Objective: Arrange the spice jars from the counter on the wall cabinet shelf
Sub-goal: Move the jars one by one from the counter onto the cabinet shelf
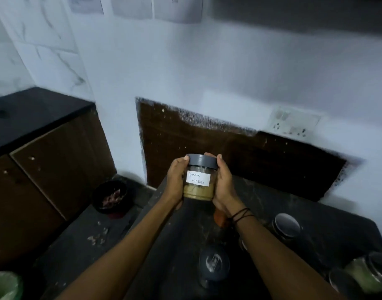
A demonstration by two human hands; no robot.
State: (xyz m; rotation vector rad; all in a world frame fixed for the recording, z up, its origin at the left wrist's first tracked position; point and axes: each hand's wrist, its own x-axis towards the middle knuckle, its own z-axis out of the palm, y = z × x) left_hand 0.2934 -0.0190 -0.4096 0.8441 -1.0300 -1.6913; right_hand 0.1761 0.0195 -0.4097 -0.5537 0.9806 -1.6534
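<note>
A: What are the hands doing?

B: Both hands hold one jar [199, 180] up in the air, over the dark counter [261, 204]. The left hand [177, 180] wraps its left side. The right hand [223, 185] wraps its right side. The fingers curl round it, and a fingertip on each side touches the lid [202, 161].

A: What does the jar look like?

B: It is see-through with a grey lid. It stands straight up. A white label [198, 179] on it says "Garam Masala". There is tan powder [198, 192] in the bottom part.

A: Are there more jars?

B: Yes, they sit on the counter, lower down. One jar with a dark lid [213, 264] is between the two arms. A second jar [287, 226] is to the right of the right arm. Two more are at the right edge. One [378, 271] has something green in it. The other [342, 282] is just beside it, and I cannot tell what is inside.

A: What is on the right wrist?

B: Thin black bands [242, 214]. Something orange [220, 218] peeks out under that hand. It is too blurry to tell what it is.

A: What else is there?

B: A white wall with a brown panel [229, 152] behind the jar. A socket plate [292, 122] is on the wall to the right. On the left is a brown cabinet [55, 165] with a black top. A dark bowl [112, 197] sits on the floor near it. A green bin [5, 285] shows in the bottom left corner.
</note>
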